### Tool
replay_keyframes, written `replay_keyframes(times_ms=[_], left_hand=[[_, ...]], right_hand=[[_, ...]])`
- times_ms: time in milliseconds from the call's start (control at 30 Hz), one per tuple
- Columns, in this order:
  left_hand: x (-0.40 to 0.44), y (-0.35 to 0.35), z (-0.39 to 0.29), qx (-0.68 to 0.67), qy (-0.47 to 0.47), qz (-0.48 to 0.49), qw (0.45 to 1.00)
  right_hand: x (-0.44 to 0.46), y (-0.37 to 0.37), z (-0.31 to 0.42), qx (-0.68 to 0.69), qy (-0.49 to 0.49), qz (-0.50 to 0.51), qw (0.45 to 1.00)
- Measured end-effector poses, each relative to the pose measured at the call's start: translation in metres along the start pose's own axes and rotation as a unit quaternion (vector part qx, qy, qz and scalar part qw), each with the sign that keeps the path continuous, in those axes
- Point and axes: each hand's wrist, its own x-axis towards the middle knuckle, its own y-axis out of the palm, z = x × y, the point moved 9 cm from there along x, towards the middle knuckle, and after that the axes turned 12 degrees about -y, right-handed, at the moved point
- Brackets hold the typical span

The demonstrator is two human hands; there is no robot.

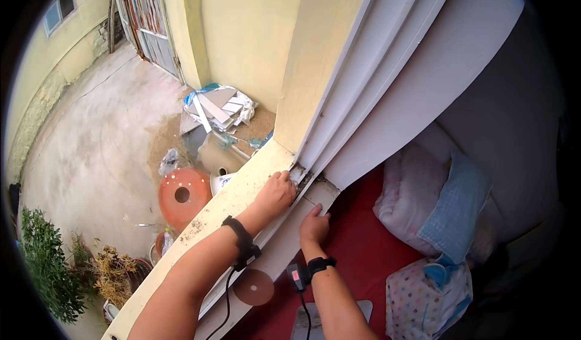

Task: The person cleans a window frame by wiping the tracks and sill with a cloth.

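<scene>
My left hand [276, 193] is over the outer side of the window track [302, 182], at the corner by the white frame [351, 98]. Its fingers are curled together at the dirty track, and anything in them is hidden. Dark grit lies in that corner. My right hand [314, 225] is at the inner sill [324, 196], thumb on the tiled surface and the other fingers curled under near its edge. Whether those fingers hold anything is hidden. Each wrist wears a black strap with a small cabled box.
Indoors are a red surface [357, 237], bundled bedding [411, 201], a dotted cloth [423, 297] and a flat, pale-rimmed device [333, 322]. A round brown shape [253, 287] shows by the sill. Outside are an orange pot [183, 199], scrap boards [218, 107] and plants [51, 267].
</scene>
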Motion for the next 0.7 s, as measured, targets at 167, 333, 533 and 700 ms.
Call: replay_keyframes(times_ms=[167, 333, 533, 700], left_hand=[[-0.004, -0.01, 0.013, -0.073, 0.018, -0.025, 0.997], [-0.014, -0.053, 0.087, -0.169, -0.089, -0.072, 0.979], [-0.084, -0.035, 0.211, -0.138, -0.288, -0.021, 0.947], [-0.14, -0.001, 0.256, -0.047, -0.389, 0.11, 0.913]], right_hand=[[0.002, 0.001, 0.0, -0.023, -0.004, 0.003, 1.0], [0.003, 0.005, -0.004, 0.023, -0.014, -0.017, 0.999], [0.001, 0.002, -0.001, 0.018, -0.003, -0.009, 1.0], [0.003, 0.005, -0.011, 0.002, -0.002, -0.019, 1.0]])
